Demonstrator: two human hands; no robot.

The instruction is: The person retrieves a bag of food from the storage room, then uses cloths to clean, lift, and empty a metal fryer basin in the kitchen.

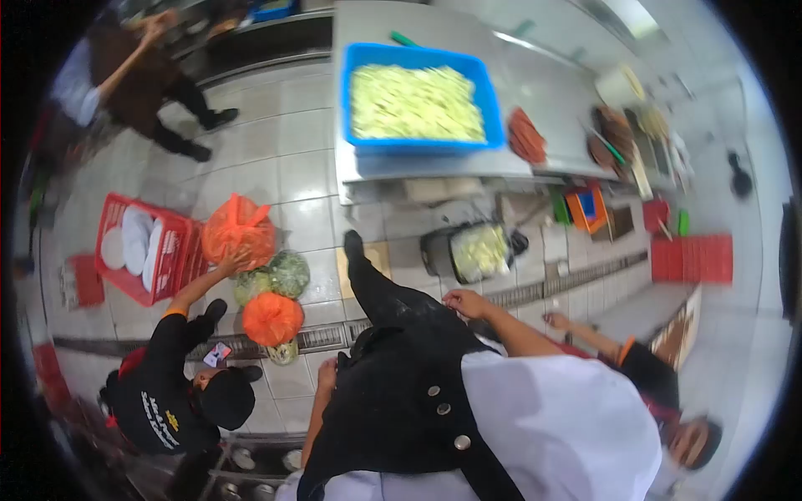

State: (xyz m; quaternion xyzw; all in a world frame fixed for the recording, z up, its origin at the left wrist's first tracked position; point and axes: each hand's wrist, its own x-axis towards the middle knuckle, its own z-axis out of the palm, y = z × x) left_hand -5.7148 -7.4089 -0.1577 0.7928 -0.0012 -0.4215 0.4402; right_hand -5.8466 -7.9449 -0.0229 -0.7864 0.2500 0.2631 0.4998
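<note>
My left hand (327, 375) hangs at the left edge of my black apron (393, 392), holding nothing that I can make out; its fingers are partly hidden. My right hand (464, 303) hangs on the other side of the apron, empty, with fingers loosely bent and a little apart. Beyond my hands, a blue tub (418, 149) full of pale green cut vegetables (413, 102) sits on a steel table (551, 79). Under that table's edge, a dark container with a plastic bag of similar pale pieces (479, 252) rests on the floor. Neither hand touches these.
At left, a bending co-worker (159, 397) touches an orange bag (238, 232) beside a red crate (138, 284). Another orange bag (272, 318) and bagged greens (288, 275) lie nearby. One person (660, 376) is at lower right, another (125, 75) at upper left. A drain (322, 337) crosses the floor.
</note>
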